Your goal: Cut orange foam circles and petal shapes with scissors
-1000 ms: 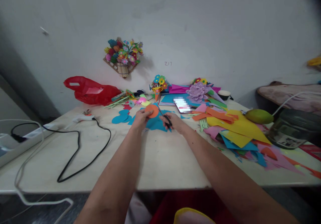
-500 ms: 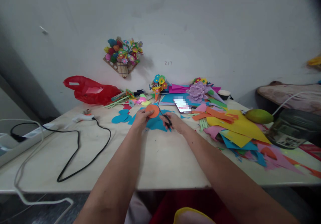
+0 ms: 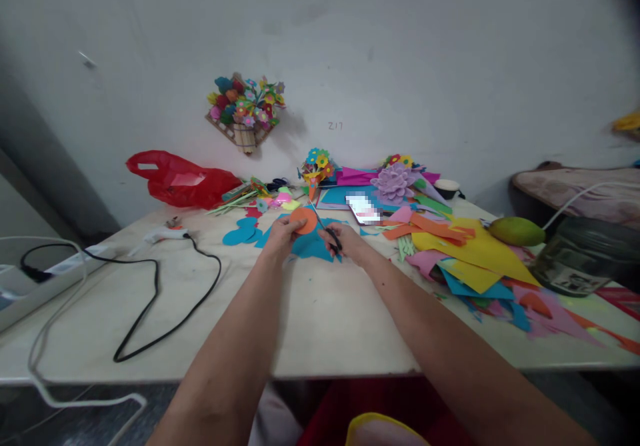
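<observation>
Near the middle of the table, my left hand point(image 3: 283, 231) pinches an orange disc point(image 3: 304, 221) by its left side. My right hand point(image 3: 347, 243) is closed around the black handles of a pair of scissors point(image 3: 334, 238). The scissor blades point up and left, close along the right edge of the disc; whether they touch it I cannot tell. A blue sheet point(image 3: 313, 246) with an uneven edge lies beneath both hands. Several blue discs point(image 3: 243, 234) overlap on the table left of my left hand.
Coloured sheets and scraps point(image 3: 480, 246) are heaped on the right, beside a mango point(image 3: 517, 231) and a dark jar point(image 3: 583, 259). A phone point(image 3: 364, 209) lies behind my right hand. To the left are a glue gun point(image 3: 167, 234), its black cord, a power strip point(image 3: 45, 286) and a red bag point(image 3: 190, 183).
</observation>
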A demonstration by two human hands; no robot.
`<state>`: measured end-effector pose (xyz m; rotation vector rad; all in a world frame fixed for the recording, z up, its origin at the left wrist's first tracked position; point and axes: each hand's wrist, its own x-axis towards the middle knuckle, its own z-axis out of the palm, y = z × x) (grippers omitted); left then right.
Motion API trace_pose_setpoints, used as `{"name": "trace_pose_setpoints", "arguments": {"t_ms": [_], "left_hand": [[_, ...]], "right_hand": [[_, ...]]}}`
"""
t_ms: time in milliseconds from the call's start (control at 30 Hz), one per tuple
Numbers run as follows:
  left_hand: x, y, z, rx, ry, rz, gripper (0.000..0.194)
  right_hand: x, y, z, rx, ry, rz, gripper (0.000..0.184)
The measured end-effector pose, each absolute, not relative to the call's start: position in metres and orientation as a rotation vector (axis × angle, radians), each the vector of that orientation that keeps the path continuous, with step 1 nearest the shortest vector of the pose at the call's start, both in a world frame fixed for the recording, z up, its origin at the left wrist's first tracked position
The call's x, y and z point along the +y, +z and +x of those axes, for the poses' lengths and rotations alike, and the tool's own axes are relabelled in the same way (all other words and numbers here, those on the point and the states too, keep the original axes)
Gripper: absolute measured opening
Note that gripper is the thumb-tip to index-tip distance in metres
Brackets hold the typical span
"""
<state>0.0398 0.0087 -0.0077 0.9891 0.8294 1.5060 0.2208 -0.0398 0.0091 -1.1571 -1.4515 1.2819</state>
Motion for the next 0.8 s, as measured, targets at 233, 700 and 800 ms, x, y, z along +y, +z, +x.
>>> {"name": "trace_pose_setpoints", "arguments": {"t_ms": [233, 700, 800], "left_hand": [[0.010, -0.008, 0.034, 0.831, 1.499, 0.981, 0.029], [0.012, -0.010, 0.026, 0.841, 1.455, 1.023, 0.032], [0.012, -0.010, 0.026, 0.849, 1.464, 1.024, 0.032]], "right_hand": [[-0.042, 0.012, 0.220, -1.461, 1.299, -1.155, 0.046], [-0.044, 0.012, 0.223, -1.492, 1.302, -1.142, 0.047], [-0.043, 0.011, 0.223, -1.500, 1.297, -1.142, 0.048]]}}
